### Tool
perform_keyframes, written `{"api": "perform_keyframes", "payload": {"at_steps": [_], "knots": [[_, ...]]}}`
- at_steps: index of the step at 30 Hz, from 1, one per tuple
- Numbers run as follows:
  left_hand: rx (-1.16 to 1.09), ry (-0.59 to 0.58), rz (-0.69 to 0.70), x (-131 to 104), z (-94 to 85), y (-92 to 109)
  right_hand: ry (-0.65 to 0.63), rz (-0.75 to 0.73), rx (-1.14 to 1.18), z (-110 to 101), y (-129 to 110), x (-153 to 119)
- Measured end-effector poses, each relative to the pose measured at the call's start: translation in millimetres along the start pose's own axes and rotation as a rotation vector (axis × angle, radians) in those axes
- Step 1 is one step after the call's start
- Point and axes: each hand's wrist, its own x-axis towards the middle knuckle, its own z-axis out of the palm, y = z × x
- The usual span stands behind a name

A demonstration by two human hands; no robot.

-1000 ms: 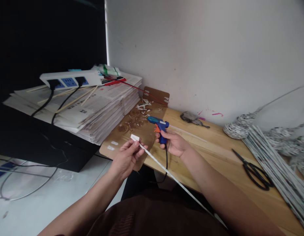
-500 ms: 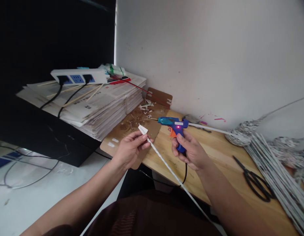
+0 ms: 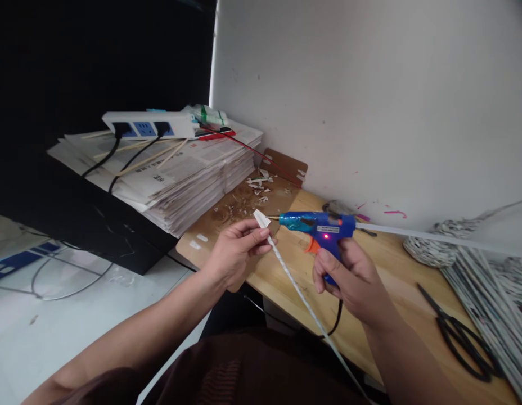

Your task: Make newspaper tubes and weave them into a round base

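**Glue gun nozzle at the flared end of a paper rod**

The wooden tabletop [image 3: 383, 264] has its near edge running down toward 4 o'clock, passing beneath the rod and right forearm. From the left hand [image 3: 238, 250], the newspaper stack [image 3: 202, 180] stands at 11 o'clock, its side rising beside the brown board [image 3: 233, 222]; the wall [image 3: 349, 101] closes off 12 to 1 o'clock. A stretch of wood separates the right hand [image 3: 349, 275] from the black scissors [image 3: 459, 332] at its 4 o'clock, with the bundled rods [image 3: 489, 304] just beyond.

The left fingers are pinched closed on the white paper rod [image 3: 295, 284], just below its flared end, which pokes out at 12 o'clock from the fingertips — the long shaft slants away to 5 o'clock. The right fingers are wrapped around the handle of the blue glue gun [image 3: 332, 225], level, nozzle toward 9 o'clock and glue stick [image 3: 413, 232] out toward 3 — whether nozzle and paper touch, I cannot tell.
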Motion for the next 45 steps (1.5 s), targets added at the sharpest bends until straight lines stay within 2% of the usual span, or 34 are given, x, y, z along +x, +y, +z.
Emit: {"api": "perform_keyframes", "payload": {"at_steps": [6, 13, 25, 31, 45], "knots": [[0.023, -0.039, -0.001, -0.4, 9.9, 3.3, 0.035, -0.074, -0.141, -3.8, -0.6, -3.0], [0.022, -0.058, -0.023, -0.2, 15.2, 1.9, 0.059, -0.053, -0.294, -7.7, -4.0, -6.3], [0.017, -0.074, -0.006, -4.1, 13.5, 5.1, 0.007, 0.024, -0.262, -8.5, -5.8, -8.5], [0.007, -0.093, -0.007, -3.7, 14.6, 4.7, 0.041, -0.077, -0.428, -12.9, -5.5, -12.7], [0.001, -0.125, -0.038, -4.1, 13.1, 3.6, 0.03, -0.159, -0.557, -10.0, -14.6, -14.2]]}}
